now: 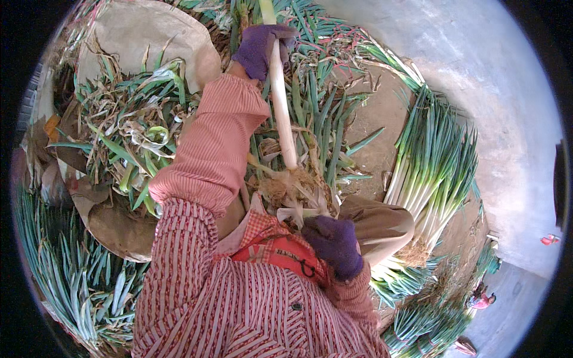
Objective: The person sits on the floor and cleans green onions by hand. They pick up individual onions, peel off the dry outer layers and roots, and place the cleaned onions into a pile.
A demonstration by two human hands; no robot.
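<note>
My left hand (264, 49), in a purple glove, grips a long Welsh onion (282, 103) high on its stalk, where white turns to green. The bare white shank slants down towards me, its roots (291, 179) brown and shaggy at the lower end. By my lap, my right hand (333, 246) is closed in a matching glove. Pale, dry outer leaves (309, 212) stick out from its fingers, just below the roots. How far they run inside the fist is hidden. Beneath the shank lie more green onion leaves (320, 116).
Leaf scraps (134, 129) are heaped on tan sacking (152, 31) at the left. A bundle of Welsh onions (429, 165) lies right of my bent knee (380, 223). More onions (67, 264) fill the lower left. Beyond are a pale wall (492, 80) and a distant person (482, 300).
</note>
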